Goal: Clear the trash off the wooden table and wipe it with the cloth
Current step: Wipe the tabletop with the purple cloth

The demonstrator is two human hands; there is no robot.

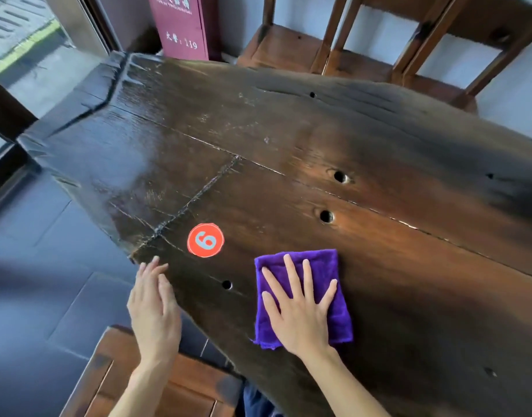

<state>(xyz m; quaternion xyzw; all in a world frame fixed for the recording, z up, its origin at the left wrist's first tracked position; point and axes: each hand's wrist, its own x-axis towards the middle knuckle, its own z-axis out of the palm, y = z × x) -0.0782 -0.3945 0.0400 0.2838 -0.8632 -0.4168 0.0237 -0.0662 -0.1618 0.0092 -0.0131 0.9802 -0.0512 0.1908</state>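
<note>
A folded purple cloth lies flat on the dark wooden table near its front edge. My right hand presses down on the cloth with the palm flat and the fingers spread. At the table's near left edge my left hand rests with fingers straight and together, holding nothing. No trash shows on the tabletop. The left part of the top shines as if wet.
A round red sticker with the number 6 is stuck to the table between my hands. Several round holes dot the top. Wooden chairs stand beyond the far edge, a wooden seat below me, a maroon sign at the back.
</note>
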